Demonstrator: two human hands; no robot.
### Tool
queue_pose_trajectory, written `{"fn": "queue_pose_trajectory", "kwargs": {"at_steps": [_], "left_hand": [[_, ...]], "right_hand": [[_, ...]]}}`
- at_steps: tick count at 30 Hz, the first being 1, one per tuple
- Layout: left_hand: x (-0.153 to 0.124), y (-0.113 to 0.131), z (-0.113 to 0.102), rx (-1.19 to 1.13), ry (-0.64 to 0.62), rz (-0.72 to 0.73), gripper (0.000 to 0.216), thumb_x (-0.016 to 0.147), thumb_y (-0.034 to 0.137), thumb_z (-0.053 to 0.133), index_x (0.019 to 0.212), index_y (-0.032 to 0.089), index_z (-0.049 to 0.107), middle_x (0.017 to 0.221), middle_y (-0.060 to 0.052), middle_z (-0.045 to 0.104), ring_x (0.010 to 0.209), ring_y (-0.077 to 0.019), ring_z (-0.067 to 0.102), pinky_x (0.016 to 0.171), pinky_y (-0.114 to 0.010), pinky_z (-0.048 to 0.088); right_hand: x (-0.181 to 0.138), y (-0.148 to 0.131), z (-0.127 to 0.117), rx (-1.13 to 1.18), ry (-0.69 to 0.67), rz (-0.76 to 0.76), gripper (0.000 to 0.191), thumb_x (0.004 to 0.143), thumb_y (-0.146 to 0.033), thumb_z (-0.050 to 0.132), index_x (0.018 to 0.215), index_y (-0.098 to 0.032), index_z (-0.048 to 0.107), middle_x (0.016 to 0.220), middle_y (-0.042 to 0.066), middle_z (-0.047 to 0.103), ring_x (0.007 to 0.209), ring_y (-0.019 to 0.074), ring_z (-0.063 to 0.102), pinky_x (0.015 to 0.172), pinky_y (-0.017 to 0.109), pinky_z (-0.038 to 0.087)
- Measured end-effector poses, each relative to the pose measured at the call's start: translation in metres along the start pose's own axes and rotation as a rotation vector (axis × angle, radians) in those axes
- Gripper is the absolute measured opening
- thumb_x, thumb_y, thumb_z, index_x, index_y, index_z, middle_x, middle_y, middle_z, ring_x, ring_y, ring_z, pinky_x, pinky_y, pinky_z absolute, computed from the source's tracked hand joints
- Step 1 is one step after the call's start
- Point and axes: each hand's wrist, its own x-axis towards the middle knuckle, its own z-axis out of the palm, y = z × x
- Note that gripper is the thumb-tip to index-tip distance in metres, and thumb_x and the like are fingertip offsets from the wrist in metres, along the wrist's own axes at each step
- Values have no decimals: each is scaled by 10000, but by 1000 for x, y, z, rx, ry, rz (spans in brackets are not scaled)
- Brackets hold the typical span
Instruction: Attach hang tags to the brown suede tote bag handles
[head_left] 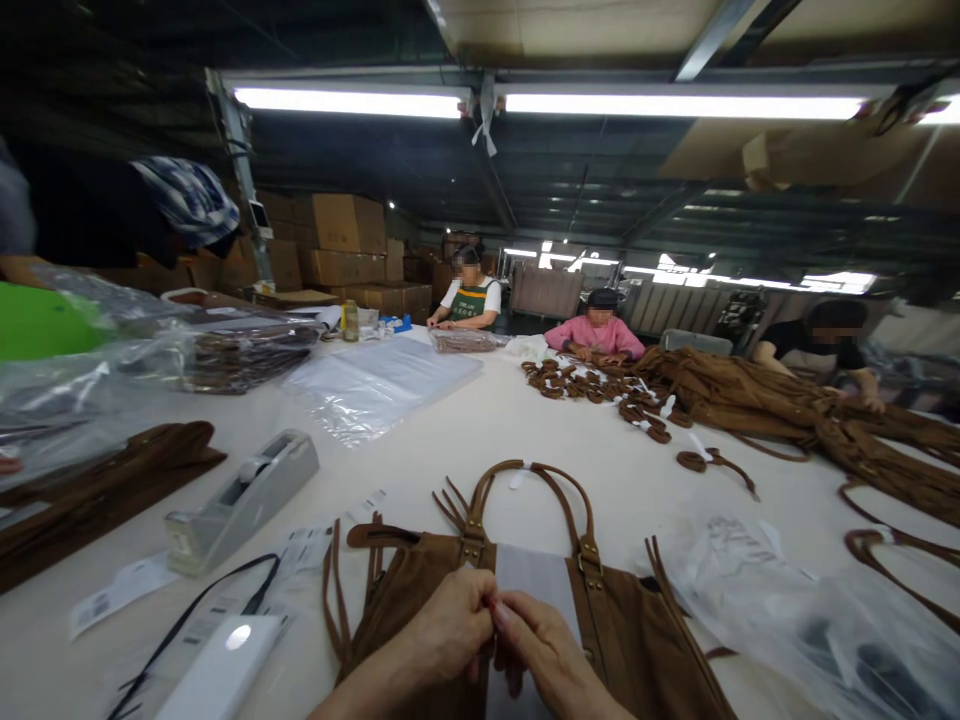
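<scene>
While both hands pinch something tiny, unidentifiable | left hand (448, 625) and right hand (541, 650) touch above brown suede handbag (622, 620) | risk: item could slip onto white table (480, 430).

Brown suede bag (637, 630) lower body cut off by bottom edge. Item pinched between left hand (448, 625) and right hand (544, 650) too small to identify. White device (221, 668) partly cropped.

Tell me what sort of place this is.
Likely a handbag packing or finishing workshop. Both hands, left hand and right hand, pinch at a brown suede bag; loose straps cover the shared table, and stacked cartons stand behind.
</scene>
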Motion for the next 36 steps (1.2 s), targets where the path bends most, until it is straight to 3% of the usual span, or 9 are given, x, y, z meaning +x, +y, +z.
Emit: {"fn": "queue_pose_trajectory", "kwargs": {"at_steps": [2,6,9,11,14,19,24,31,36], "left_hand": [[5,-6,-13,64,73,-36,82,584,233,424,623,164,447,437,39,489,303,-86,405,290,-171,271],[24,-20,-39,203,66,-65,112,650,213,395,677,159,489,511,24,537,358,-97,447,349,-187,301],[49,-31,-59,480,262,-28,177,711,192,388,722,158,560,684,-19,598,627,-138,560,566,-225,406],[67,-38,-69,592,401,-41,179,711,153,401,731,152,579,793,-57,600,814,-181,547,732,-279,389],[94,-48,-75,617,475,-117,155,712,168,434,635,145,566,747,-83,585,814,-229,537,749,-337,360],[122,-55,-69,434,474,-230,155,588,205,599,487,153,493,505,-23,496,582,-205,516,572,-293,353],[126,-57,-68,118,464,-206,190,608,204,589,508,154,435,497,11,481,481,-115,451,486,-226,333],[121,-61,-69,-68,449,-143,228,563,286,626,510,141,459,455,34,444,450,-79,375,467,-213,284],[120,-64,-69,-75,426,-120,329,516,408,653,509,153,445,450,45,407,459,-85,360,454,-223,259]], "right_hand": [[10,9,4,-48,40,47,425,780,-526,420,799,-135,585,546,-25,443,445,86,392,394,192,305],[29,21,-2,-143,159,36,324,734,-424,498,592,-139,557,504,-32,408,505,91,364,483,215,274],[44,29,-11,-177,256,52,313,724,-416,490,560,-152,523,499,-39,380,513,99,352,499,227,258],[51,35,-16,-191,294,59,310,724,-420,476,558,-160,507,503,-39,379,518,105,359,506,229,262],[58,40,-23,-258,320,64,310,739,-420,453,565,-169,507,511,-33,410,534,118,391,519,231,271],[65,39,-33,-487,357,95,275,792,-350,441,592,-182,529,567,-13,532,588,138,486,554,234,283],[76,43,-33,-786,388,72,196,837,-245,439,700,-196,570,689,3,608,672,149,553,598,239,293],[87,47,-26,-1248,403,-214,172,811,-111,450,690,-189,546,667,8,567,620,143,531,553,263,249],[89,44,-26,-1371,408,-339,175,749,-36,489,679,-190,534,651,12,556,606,149,497,543,268,232]]}}
